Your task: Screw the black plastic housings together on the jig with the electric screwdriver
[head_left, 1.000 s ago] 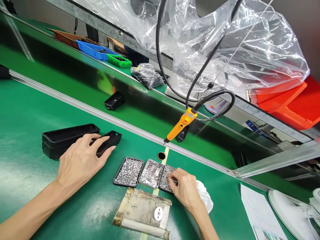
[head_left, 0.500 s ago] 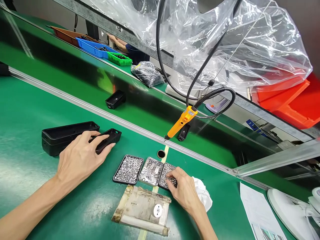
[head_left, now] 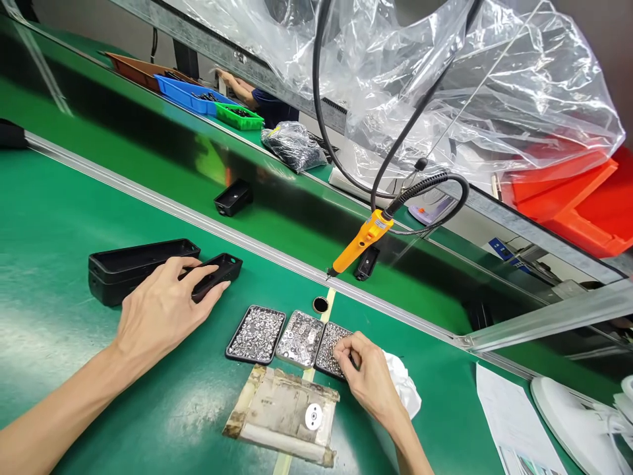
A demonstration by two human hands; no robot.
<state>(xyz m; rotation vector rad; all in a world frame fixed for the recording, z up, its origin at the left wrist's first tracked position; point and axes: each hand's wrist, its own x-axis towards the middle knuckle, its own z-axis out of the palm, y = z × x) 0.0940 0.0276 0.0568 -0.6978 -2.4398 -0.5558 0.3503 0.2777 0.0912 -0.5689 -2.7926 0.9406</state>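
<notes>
My left hand [head_left: 165,303] grips the near side of a small black open box [head_left: 228,267], thumb and fingers around its wall. Beside it lies a longer black box [head_left: 111,270], partly behind the hand. My right hand [head_left: 368,369] is at a shallow tray of small metal parts [head_left: 329,346], thumb and forefinger pinched together over its right side. Whatever sits between those fingertips is too small to make out. Two more trays stand to its left: a middle tray of metal pieces [head_left: 300,338] and a dark-rimmed tray of small nuts or washers [head_left: 256,334].
A yellow electric screwdriver [head_left: 361,244] hangs on a cable above the bench. A taped board [head_left: 277,409] with a white disc [head_left: 313,417] lies in front. White cloth [head_left: 403,382] and paper [head_left: 509,415] lie right. Another person's arm [head_left: 237,86] shows behind the partition.
My right hand has lifted slightly and its thumb and forefinger have come together. The left hand keeps its hold on the small black box. The view has shifted a little.
</notes>
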